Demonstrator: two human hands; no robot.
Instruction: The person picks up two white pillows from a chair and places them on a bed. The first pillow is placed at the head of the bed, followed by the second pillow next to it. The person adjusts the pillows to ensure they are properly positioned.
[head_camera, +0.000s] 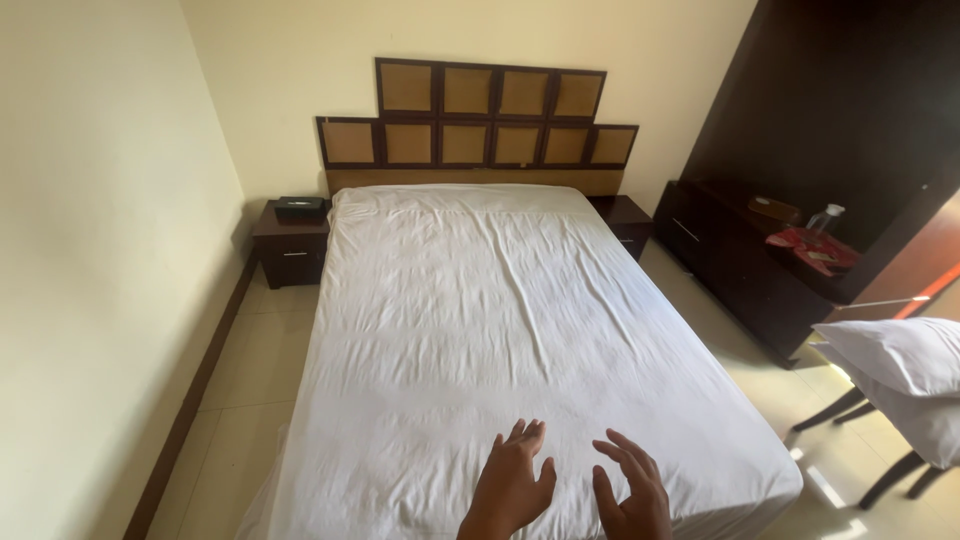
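A bed with a wrinkled white sheet fills the middle of the room, its foot end nearest me. My left hand hovers palm down over the foot of the sheet, fingers spread and empty. Just to its right, my right hand is also spread and holds nothing. Both hands are close together, a little above or on the sheet; contact cannot be told. A dark wooden headboard with tan panels stands at the far end against the wall.
Dark nightstands flank the bed, the left one carrying a black box. A dark cabinet at right holds a clear bottle and red items. White pillows lie on a chair at right. Tiled floor runs along both sides.
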